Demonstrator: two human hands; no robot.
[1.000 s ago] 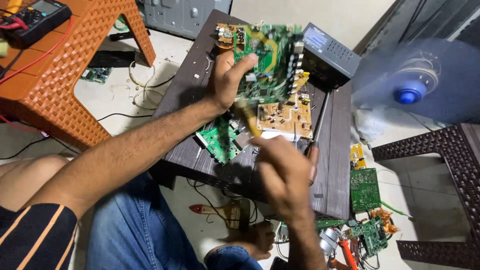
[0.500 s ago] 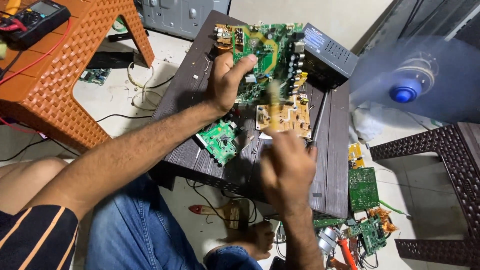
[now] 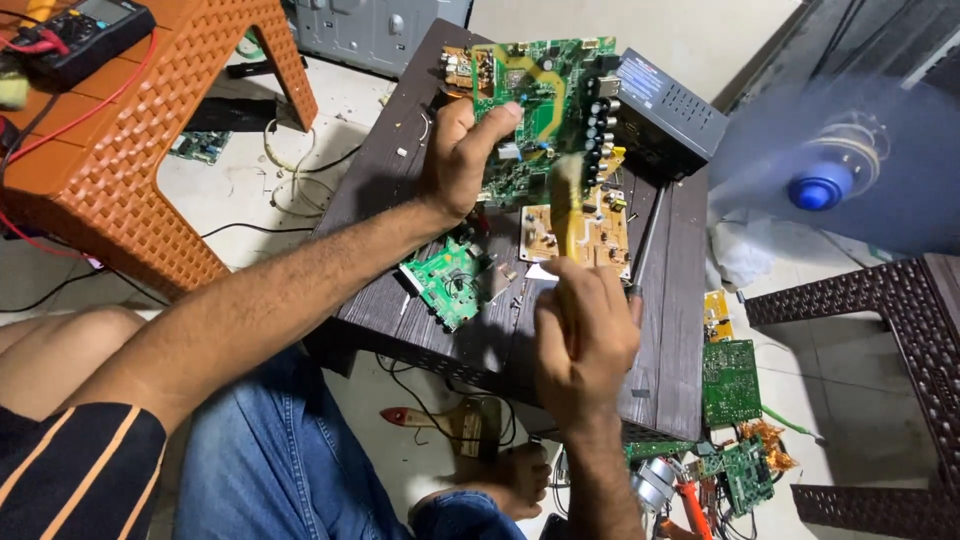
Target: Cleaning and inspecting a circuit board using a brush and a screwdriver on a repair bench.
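My left hand grips the lower left edge of a large green circuit board and holds it tilted up on the dark wooden table. My right hand is closed around a yellowish brush, blurred, whose tip is against the board's lower part. A tan circuit board lies under the brush. A small green board lies near my left forearm. A thin metal rod-like tool rests on the table beside my right hand.
A black box-shaped device sits at the table's far right. An orange plastic stool with a multimeter stands left. A spinning blue fan and a dark wicker stool are right. More boards and a paintbrush lie on the floor.
My right hand has shifted slightly right, and the brush has swung from leaning left to nearly upright against the board. My left hand keeps its hold on the green board.
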